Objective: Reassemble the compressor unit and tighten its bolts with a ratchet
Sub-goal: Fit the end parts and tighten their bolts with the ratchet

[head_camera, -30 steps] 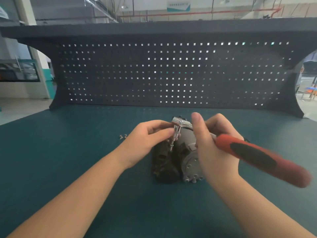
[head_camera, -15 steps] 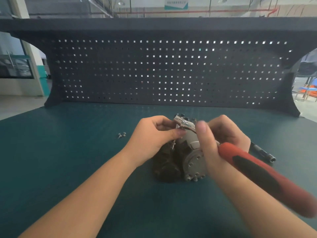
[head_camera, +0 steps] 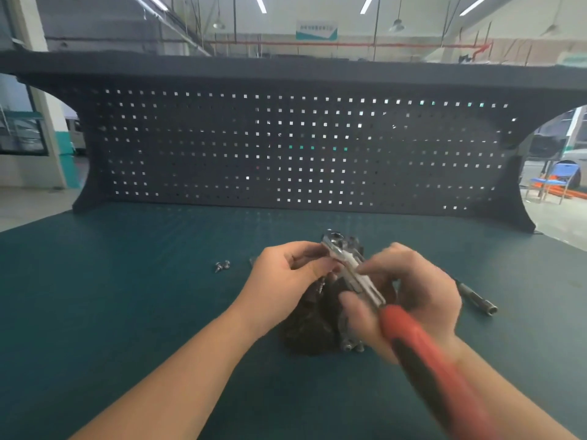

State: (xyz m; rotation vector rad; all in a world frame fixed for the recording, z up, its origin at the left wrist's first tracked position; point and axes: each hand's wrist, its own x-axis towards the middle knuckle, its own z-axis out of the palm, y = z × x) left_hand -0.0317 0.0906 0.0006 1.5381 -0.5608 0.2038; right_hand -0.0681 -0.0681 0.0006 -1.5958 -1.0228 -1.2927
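While the compressor unit [head_camera: 313, 319] lies on the green mat [head_camera: 127, 312] in the middle, the left hand [head_camera: 286, 281] pinches a bolt [head_camera: 321, 285] over it. The right hand [head_camera: 409, 300] grasps the ratchet [head_camera: 365, 281] at its metal shaft, red handle pointing near. Two loose bolts [head_camera: 222, 266] lie to the left, an extension bar [head_camera: 476, 296] to the right.

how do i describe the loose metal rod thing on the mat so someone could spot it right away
Start at the dark pegboard behind the green mat, then come forward to the compressor under both hands. The extension bar lies flat on the mat just beyond the right hand, touched by nothing. It is a slim dark rod with a silvery socket end, unlike the red-handled ratchet and the small bolts.
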